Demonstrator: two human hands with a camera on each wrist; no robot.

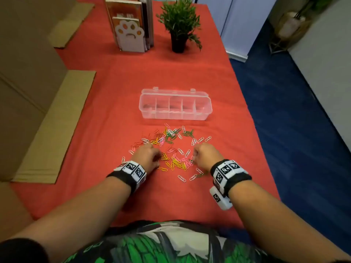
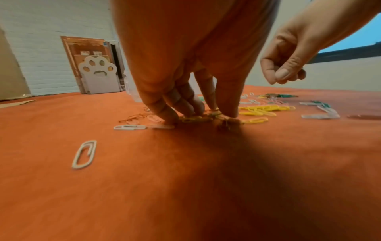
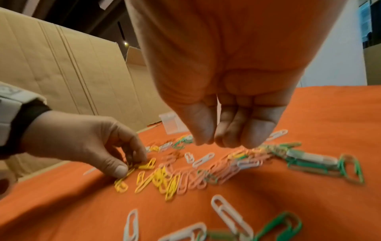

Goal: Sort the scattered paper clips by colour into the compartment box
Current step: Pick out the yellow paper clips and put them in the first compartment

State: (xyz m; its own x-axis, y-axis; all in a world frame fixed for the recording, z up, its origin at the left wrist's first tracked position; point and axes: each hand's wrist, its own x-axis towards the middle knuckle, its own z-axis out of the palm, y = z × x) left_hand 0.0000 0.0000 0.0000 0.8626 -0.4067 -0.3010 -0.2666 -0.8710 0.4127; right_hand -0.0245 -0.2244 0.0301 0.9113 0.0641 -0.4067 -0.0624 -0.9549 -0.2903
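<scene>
Paper clips (image 1: pixel 171 149) seemingly five colours, uncountable, compartment box (image 1: pixel 175 106) five cells

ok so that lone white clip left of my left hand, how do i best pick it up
The white clip lies flat on the cloth, apart from the heap. Come straight down from above and pinch its two long sides with thumb and forefinger; it is probably too thin to grab otherwise.

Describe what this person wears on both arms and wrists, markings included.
Both forearms are bare, with no sleeves showing. The left wrist carries a black band with a white blocky module bearing square black-and-white coded markers. The right wrist has the same black band and marker-covered white module, plus a white camera housing hanging beneath it with its own marker. No gloves, rings or cables are visible.
</scene>
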